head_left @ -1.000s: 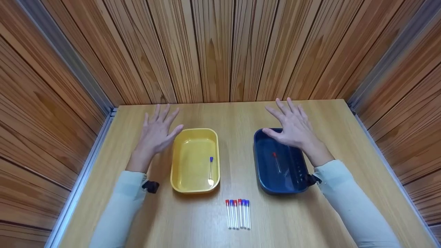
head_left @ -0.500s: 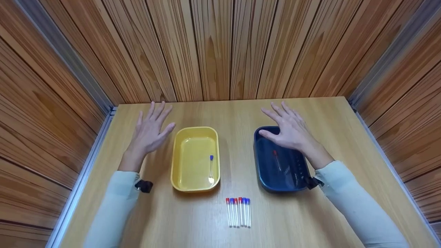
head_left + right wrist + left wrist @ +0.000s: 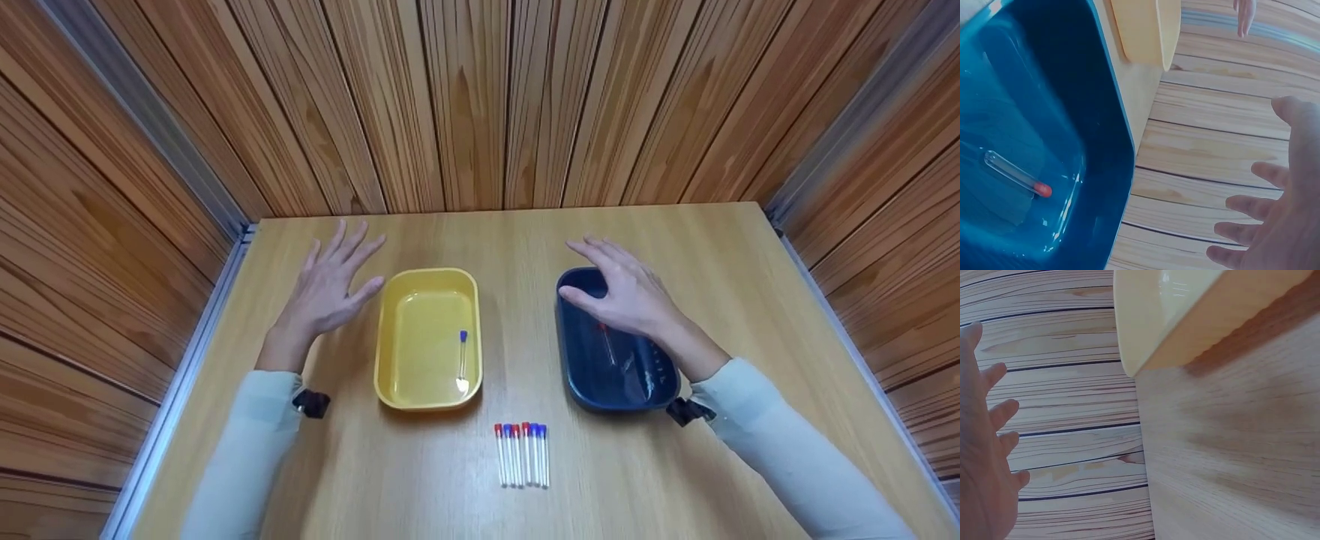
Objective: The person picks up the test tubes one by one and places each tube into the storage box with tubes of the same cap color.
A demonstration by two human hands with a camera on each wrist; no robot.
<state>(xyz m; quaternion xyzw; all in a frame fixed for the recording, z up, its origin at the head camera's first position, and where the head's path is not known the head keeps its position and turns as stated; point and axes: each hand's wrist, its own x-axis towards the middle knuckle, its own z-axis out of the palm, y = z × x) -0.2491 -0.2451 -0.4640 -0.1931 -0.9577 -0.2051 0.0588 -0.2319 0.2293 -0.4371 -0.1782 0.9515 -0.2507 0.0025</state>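
Observation:
My left hand hovers just left of the yellow tray, fingers spread and holding nothing. Over the far right part of the dark blue tray is my right hand, also spread and bare. Inside the yellow tray lies one blue-capped test tube near its right wall. A red-capped test tube rests on the blue tray's floor; the right hand overlaps its cap end in the head view. Between the trays and nearer me, several test tubes with red and blue caps lie side by side in a row.
The trays stand apart on a light wooden table. Wood-panelled walls close it in at the back and both sides, with metal rails along the side edges. Each wrist wears a small black camera.
The left hand has shifted a little left, away from the yellow tray. My right hand has lowered slightly toward me and its fingers have drawn closer together. Trays and tubes stay put.

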